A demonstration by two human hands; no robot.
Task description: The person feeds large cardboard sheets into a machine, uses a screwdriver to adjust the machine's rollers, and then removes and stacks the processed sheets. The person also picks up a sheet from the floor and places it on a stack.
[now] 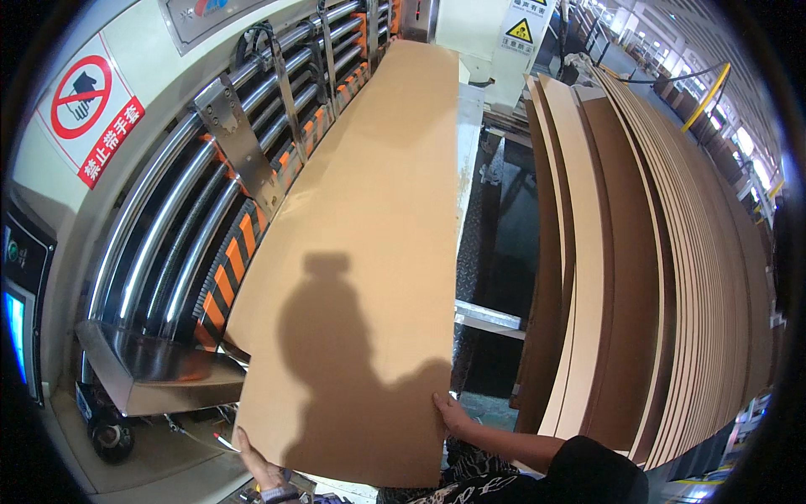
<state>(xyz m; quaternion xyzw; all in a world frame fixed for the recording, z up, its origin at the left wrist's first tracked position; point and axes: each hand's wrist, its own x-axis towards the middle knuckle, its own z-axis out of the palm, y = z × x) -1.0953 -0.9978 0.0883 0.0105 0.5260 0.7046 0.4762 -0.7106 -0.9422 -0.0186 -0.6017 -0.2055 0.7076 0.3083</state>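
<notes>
Beside the machine's steel rollers, the left hand grips the near left corner of the long cardboard sheet, the right hand clasps its near right edge, and stacked cardboard sheets stand further right.

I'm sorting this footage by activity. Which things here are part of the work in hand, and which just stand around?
In hand:
- cardboard sheet, held at its near edge by the left hand and the right hand
- machine rollers beside the sheet

Standing around:
- stack of cardboard sheets on the right
- prohibition sign
- yellow warning sign
</notes>
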